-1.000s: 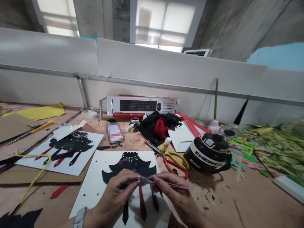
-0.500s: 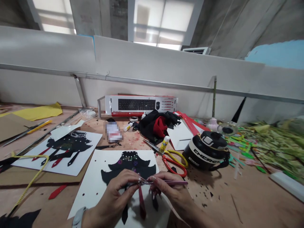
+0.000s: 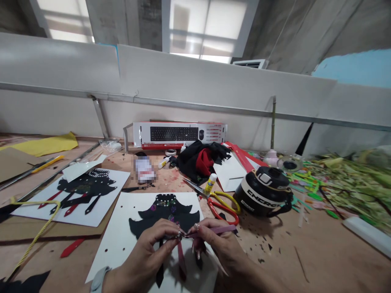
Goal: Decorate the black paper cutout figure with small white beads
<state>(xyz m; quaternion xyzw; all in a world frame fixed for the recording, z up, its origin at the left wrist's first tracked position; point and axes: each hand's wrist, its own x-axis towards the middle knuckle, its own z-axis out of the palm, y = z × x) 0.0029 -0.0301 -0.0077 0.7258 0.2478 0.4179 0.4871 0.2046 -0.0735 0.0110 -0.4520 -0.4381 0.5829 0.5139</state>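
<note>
Left forearm comes in from the bottom edge, a pale grey watch band (image 3: 99, 280) worn at the wrist. Left hand (image 3: 155, 244) is held palm-in, fingers curled, thumb and index pinched narrow; something tiny seems gripped at the tips, too small to identify. Right forearm is angled in from lower right; right hand (image 3: 218, 242) is bent inward, a slim flat mauve implement (image 3: 224, 230) held between thumb and fingers, its near-level tip met at the left fingertips. Both hands are raised over a white rectangular sheet (image 3: 114, 240), on which a black pagoda-shaped cutout (image 3: 146, 215) with coloured studs is laid, partly covered by the hands. Dark red and black pointed strips are seen below it.

Scissors with red and yellow handles (image 3: 209, 200) are placed just beyond the right hand, a yellow glue stick with white cap (image 3: 210, 185) beside them. A round black bottle with white lettered band (image 3: 259, 198) is set to the right on the brown counter (image 3: 269, 272). Farther back, crumpled black-and-red cloth (image 3: 189, 160) is heaped before a white-and-red keyboard box (image 3: 175, 136).
</note>
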